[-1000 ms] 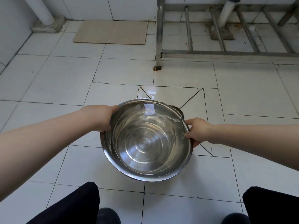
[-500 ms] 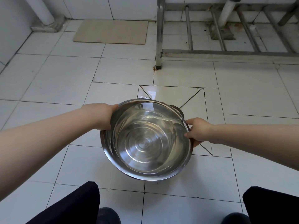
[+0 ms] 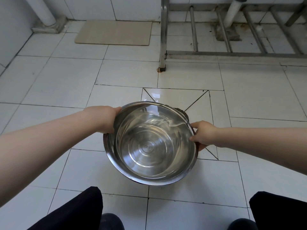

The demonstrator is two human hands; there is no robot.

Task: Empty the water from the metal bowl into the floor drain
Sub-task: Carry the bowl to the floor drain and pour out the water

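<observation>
Metal bowl [image 3: 150,143] | held over floor drain [image 3: 182,112], tilted away | rim gripped by left hand [image 3: 106,119] and right hand [image 3: 201,134] | step: pouring, water pooled at far wall | next: steeper tilt likely needed

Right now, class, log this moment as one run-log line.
left hand: grips rim | right hand: grips rim | metal bowl: tilted, holds water | floor drain: mostly hidden

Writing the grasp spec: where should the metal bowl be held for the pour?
Grip the metal bowl at its thin rolled rim, from opposite sides, as the left hand and right hand do. The walls look smooth, the rim alone offers purchase.
</observation>
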